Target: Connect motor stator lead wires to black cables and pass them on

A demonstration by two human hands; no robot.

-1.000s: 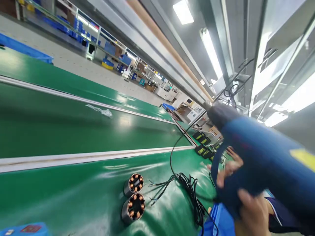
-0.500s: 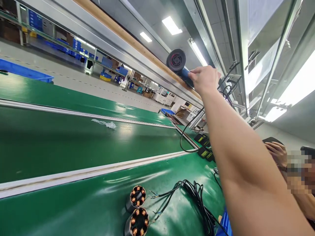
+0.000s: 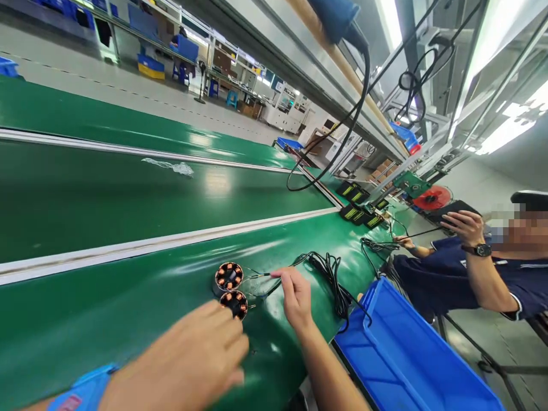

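Two motor stators with copper windings stand side by side on the green mat; one stator is in full view. The nearer stator is partly behind my left hand, which is slightly blurred, its fingers loosely bent, thumb apart, nothing seen in it. My right hand pinches a black cable close to its stripped wire end, beside the stators. From there the cable runs to a looped black cable bundle on the mat. Thin wires show between stators and cable ends.
A blue-handled corded tool rests on the overhead rail, its cord hanging in a loop. At right are a blue bin and a co-worker holding a dark object. Black boxes stand at the mat's far end.
The arm raised to the blue-handled tool has come away from it. Both my hands are now down by the stators, the right one on a cable. The view has turned right and down.
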